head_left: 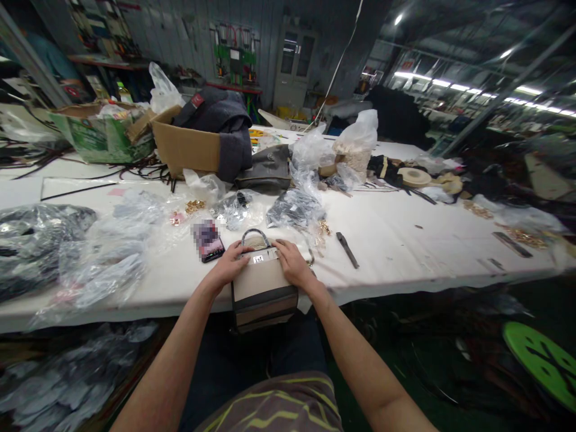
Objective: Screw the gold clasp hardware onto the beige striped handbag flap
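A beige handbag (263,282) with dark trim rests at the table's front edge, its base hanging out over my lap. A dark looped handle (255,233) rises from its top, and a small metal clasp (258,259) sits on the front. My left hand (231,262) grips the bag's upper left corner, fingers over the top edge. On the opposite corner, my right hand (290,261) holds the bag with its fingers curled along the top. A phone (210,245) lies just left of the bag. To the right is a dark flat hand tool (347,249).
Clear plastic bags (294,207) and gold metal fittings (195,207) lie behind the handbag. A cardboard box (186,147) of dark fabric and a green carton (103,135) stand farther back. Plastic-wrapped goods (36,240) cover the left side. A green stool seat (542,363) is at lower right.
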A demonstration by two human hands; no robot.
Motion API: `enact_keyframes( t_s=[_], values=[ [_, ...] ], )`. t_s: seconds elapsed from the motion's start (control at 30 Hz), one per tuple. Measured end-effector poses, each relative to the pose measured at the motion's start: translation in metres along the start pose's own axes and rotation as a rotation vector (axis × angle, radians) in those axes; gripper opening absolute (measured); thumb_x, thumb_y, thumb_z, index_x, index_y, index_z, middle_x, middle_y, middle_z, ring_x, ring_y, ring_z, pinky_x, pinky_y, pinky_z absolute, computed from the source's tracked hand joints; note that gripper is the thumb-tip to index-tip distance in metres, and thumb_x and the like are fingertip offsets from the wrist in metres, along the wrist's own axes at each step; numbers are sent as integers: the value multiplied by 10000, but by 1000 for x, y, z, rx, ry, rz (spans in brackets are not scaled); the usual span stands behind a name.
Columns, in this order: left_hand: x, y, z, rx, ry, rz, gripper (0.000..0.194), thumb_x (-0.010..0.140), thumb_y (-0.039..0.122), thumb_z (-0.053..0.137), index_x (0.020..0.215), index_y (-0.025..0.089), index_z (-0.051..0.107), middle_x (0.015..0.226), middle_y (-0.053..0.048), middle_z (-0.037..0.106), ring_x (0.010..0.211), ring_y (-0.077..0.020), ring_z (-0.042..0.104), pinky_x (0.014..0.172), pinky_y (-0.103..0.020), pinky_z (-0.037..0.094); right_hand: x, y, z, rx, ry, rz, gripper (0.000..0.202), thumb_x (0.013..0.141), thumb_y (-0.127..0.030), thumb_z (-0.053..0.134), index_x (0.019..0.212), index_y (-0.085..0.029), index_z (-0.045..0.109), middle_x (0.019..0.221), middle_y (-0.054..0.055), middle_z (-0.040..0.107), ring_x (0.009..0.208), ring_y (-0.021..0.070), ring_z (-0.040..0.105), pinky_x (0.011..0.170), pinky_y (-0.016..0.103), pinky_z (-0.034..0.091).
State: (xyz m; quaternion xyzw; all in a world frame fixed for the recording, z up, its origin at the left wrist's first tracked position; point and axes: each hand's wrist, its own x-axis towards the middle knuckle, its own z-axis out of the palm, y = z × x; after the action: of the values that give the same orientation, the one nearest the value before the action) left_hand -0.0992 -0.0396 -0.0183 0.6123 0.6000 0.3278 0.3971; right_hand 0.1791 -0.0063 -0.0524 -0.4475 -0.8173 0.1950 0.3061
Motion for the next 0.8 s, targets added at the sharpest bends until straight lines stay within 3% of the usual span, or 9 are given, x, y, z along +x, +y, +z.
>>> enact_keyframes(
  t_s=[0.17, 0.33, 0.47, 0.6, 0.8],
  values=[
    [-13, 4, -17, -205, -17, -69, 505, 888, 385, 696, 1355, 296, 868, 1777, -72, 573, 1659, -346, 524, 1403, -510, 380, 1, -5, -2, -19, -9, -8, 519, 1208, -314, 411, 1660, -215, 646, 1625, 173, 646, 1527, 311, 566, 1360, 544, 454],
    [-8, -3, -20, -84, 55, -20, 574, 809, 480, 724, 1307, 241, 881, 1684, -115, 663, 1595, -373, 597, 1417, -524, 350, 4, -6, -5, -25, -13, 12, 494, 1200, -279, 442, 1640, -229, 661, 1608, 149, 655, 1511, 279, 579, 1365, 495, 449],
    [-8, 0, -25, -54, 4, -11, 623, 769, 569, 784, 1297, 255, 886, 1688, -121, 656, 1616, -387, 573, 1436, -534, 304, 9, -3, -11, -18, -71, -5, 479, 1201, -281, 460, 1630, -238, 668, 1594, 137, 664, 1496, 271, 586, 1359, 491, 448],
    [-15, 2, -31, -164, -36, -47, 731, 738, 674, 861, 1345, 265, 865, 1752, -118, 589, 1637, -403, 545, 1416, -543, 351, 11, -2, -15, -26, -104, -17, 466, 1203, -278, 473, 1619, -217, 674, 1599, 148, 658, 1493, 267, 586, 1347, 469, 453],
    [0, -13, -30, -101, -12, -62, 761, 673, 657, 892, 1300, 228, 858, 1615, -161, 714, 1565, -447, 610, 1402, -591, 371, 8, -7, -12, -52, -81, -6, 482, 1207, -262, 464, 1637, -138, 643, 1624, 194, 634, 1509, 277, 574, 1360, 456, 435]
  ],
)
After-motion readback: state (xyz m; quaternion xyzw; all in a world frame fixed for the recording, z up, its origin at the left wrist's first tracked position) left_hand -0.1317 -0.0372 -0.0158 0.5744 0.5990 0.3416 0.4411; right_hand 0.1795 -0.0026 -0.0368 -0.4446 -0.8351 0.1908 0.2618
